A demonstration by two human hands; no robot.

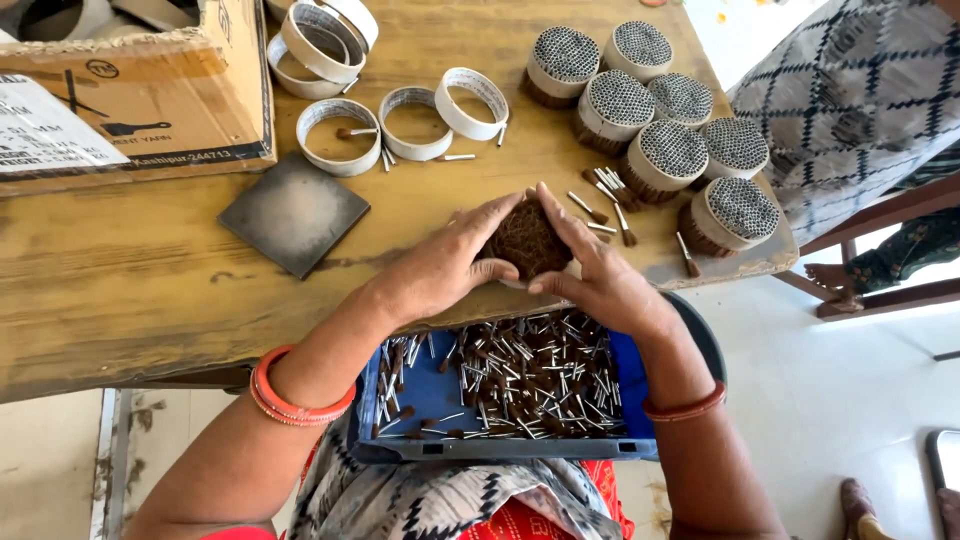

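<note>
Resting between both hands' fingers (500,215): brown bundle (525,242)

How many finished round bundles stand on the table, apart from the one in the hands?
7, in a cluster at the table's far right: two at the back, two in the middle, two nearer, one at the edge. None looks hidden.

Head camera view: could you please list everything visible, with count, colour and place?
Brown-tipped bundle: one, table edge, cupped by both hands.
Finished bundles: seven, white-banded, table's far right.
Empty rings: about six, white, far centre.
Dark tile: one, grey, left of the hands.
Cardboard box: one, brown, far left.
Blue tray: one, on the lap, holding loose sticks.
Wooden table: one.
Left hand, right hand: around the bundle.
</note>
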